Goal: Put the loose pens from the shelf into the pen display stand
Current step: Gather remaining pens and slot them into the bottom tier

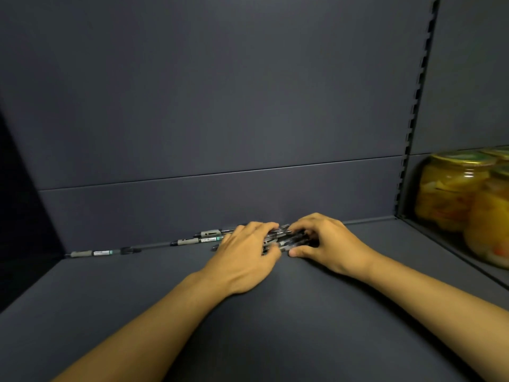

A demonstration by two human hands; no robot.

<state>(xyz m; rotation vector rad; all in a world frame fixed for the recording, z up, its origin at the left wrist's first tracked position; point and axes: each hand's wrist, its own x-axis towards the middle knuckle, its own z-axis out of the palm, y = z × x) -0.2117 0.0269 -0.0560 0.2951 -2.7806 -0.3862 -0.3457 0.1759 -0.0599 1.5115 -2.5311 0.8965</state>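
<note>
Together, both hands [283,245] clasp pens [286,238] lying left-right.

Pen bundle [286,238] (blurred) under hands [245,252]

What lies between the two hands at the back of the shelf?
In the head view, a bundle of dark pens lies between the left hand and right hand; both hands' fingers curl onto it.

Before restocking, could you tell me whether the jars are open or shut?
Shut: the jars carry lids on top.
</note>
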